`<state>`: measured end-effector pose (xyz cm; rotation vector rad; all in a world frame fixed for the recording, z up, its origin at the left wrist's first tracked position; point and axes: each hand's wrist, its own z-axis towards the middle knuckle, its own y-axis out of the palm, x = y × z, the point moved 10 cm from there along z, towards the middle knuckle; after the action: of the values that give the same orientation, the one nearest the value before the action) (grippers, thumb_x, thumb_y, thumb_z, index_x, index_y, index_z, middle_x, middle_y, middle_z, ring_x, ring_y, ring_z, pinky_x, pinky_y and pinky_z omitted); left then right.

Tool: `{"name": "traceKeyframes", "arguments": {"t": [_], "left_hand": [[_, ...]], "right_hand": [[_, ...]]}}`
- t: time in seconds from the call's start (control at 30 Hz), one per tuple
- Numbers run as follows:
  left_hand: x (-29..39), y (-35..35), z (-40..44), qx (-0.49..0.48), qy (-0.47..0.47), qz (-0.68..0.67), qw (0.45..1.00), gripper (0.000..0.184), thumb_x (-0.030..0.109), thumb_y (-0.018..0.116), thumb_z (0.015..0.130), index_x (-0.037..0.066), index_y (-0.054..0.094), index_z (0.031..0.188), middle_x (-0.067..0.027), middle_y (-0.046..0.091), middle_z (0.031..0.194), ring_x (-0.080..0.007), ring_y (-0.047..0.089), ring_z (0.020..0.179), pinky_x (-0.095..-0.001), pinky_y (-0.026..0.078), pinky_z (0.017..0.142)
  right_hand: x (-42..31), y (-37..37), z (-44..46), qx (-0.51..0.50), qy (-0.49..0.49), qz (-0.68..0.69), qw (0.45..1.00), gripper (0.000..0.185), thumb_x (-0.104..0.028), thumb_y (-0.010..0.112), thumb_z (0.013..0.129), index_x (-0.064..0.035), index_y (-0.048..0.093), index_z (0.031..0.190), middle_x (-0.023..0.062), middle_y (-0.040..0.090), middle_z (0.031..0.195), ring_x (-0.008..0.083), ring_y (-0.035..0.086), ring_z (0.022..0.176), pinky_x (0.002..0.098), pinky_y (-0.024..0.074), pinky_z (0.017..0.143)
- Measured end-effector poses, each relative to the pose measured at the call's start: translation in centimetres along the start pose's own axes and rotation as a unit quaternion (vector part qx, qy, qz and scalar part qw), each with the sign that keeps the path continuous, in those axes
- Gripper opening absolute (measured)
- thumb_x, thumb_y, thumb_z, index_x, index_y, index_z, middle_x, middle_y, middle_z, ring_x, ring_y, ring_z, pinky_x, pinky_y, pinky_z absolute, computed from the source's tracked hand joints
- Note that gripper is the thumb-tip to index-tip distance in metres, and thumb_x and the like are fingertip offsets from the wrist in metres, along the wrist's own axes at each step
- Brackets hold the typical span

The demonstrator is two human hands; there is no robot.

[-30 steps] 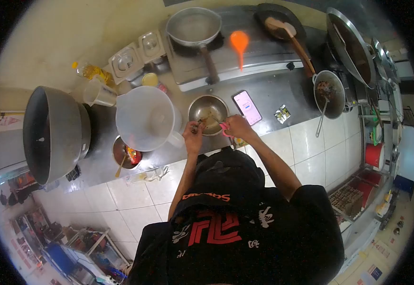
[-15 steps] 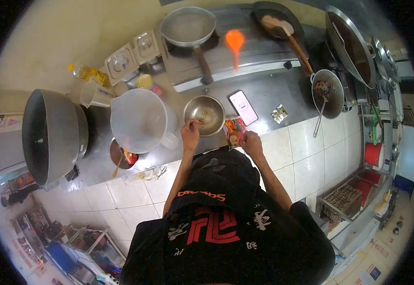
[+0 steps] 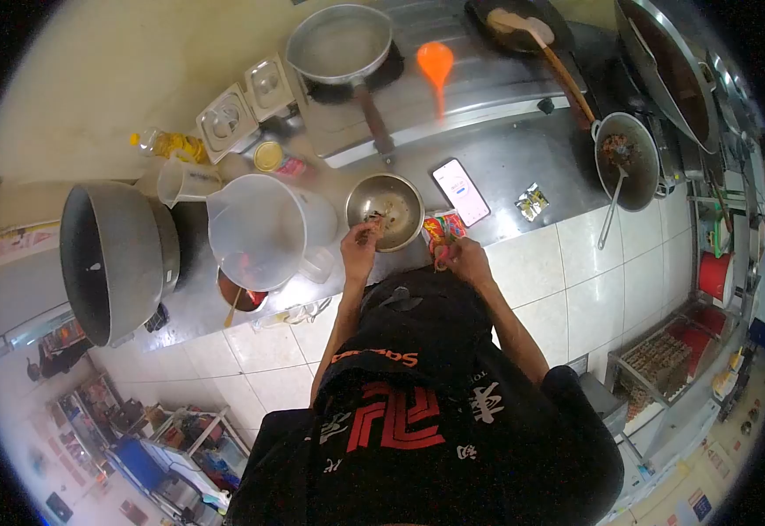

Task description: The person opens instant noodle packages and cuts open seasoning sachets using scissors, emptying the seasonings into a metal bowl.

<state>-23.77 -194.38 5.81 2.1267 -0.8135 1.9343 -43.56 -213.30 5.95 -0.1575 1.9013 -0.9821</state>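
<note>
"Firstly, in the head view, how is the left hand (image 3: 359,252) placed?"

"Its fingertips press together, pinching a small dark scrap (image 3: 377,222) at the near left rim of the stainless-steel bowl (image 3: 410,203); the scrap's kind is too small to tell."

"And the right hand (image 3: 468,261)?"

"Its fingers curl at the near end of a red printed packet (image 3: 444,229), just right of the bowl; whether they pinch it, I cannot tell."

"Which objects lie about them?"

"A lit smartphone (image 3: 461,192) lies beyond the packet, with a small foil sachet (image 3: 531,202) farther right on the steel counter (image 3: 505,162). Left of the bowl stands a translucent plastic pitcher (image 3: 259,232); at the back, a long-handled pan (image 3: 340,42) rests on the stove (image 3: 483,83)."
</note>
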Motion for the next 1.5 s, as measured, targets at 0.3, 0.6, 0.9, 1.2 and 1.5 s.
{"name": "traceKeyframes", "arguments": {"t": [0.3,0.6,0.9,1.2,1.5], "left_hand": [[0.3,1.3,-1.5,-0.023,-0.151,-0.126,0.980,0.018,0.010,0.060,0.087,0.002,0.058,0.102,-0.0012,0.057,0.075,-0.0046,0.045,0.055,-0.0204,0.033,0.044],[0.6,1.6,-2.3,-0.002,-0.209,-0.178,0.962,0.016,0.006,0.054,0.090,0.004,0.051,0.105,0.0004,0.052,0.074,-0.0046,0.047,0.061,-0.0196,0.036,0.047],[2.9,1.5,-2.0,0.085,0.018,-0.023,0.996,0.021,-0.007,0.050,0.086,0.003,0.038,0.101,-0.0054,0.044,0.089,-0.0106,0.050,0.075,-0.0230,0.041,0.061],[3.1,1.9,-2.4,0.072,0.013,-0.015,0.997,0.019,-0.006,0.048,0.085,0.003,0.037,0.097,-0.0050,0.041,0.085,-0.0111,0.047,0.074,-0.0232,0.040,0.064],[-2.6,2.0,-3.5,0.050,-0.259,-0.230,0.937,0.022,-0.003,0.052,0.084,0.006,0.036,0.096,-0.0039,0.041,0.082,-0.0100,0.045,0.071,-0.0222,0.038,0.059]], "right_hand": [[-8.0,6.5,2.4,-0.228,0.252,0.394,0.854,0.027,-0.028,0.064,0.086,-0.0037,0.061,0.074,0.0022,0.056,0.063,0.0081,0.050,0.052,0.0220,0.0363,0.045],[-8.0,11.8,3.0,-0.195,0.271,0.579,0.744,0.018,-0.015,0.062,0.085,-0.0035,0.065,0.099,-0.0031,0.056,0.071,0.0037,0.041,0.054,0.0198,0.0283,0.046],[-6.0,12.4,4.3,-0.066,0.306,0.605,0.732,0.019,-0.012,0.066,0.082,-0.0014,0.066,0.097,0.0049,0.065,0.087,0.0123,0.060,0.069,0.0243,0.0463,0.058],[-5.7,11.3,4.6,-0.029,0.335,0.513,0.790,0.023,-0.018,0.067,0.082,-0.0030,0.065,0.099,0.0051,0.065,0.089,0.0136,0.062,0.078,0.0260,0.0477,0.064],[-7.7,13.3,3.9,-0.220,0.274,0.545,0.761,0.016,-0.014,0.068,0.080,-0.0075,0.061,0.093,-0.0009,0.060,0.076,0.0069,0.053,0.061,0.0235,0.0378,0.050]]}}
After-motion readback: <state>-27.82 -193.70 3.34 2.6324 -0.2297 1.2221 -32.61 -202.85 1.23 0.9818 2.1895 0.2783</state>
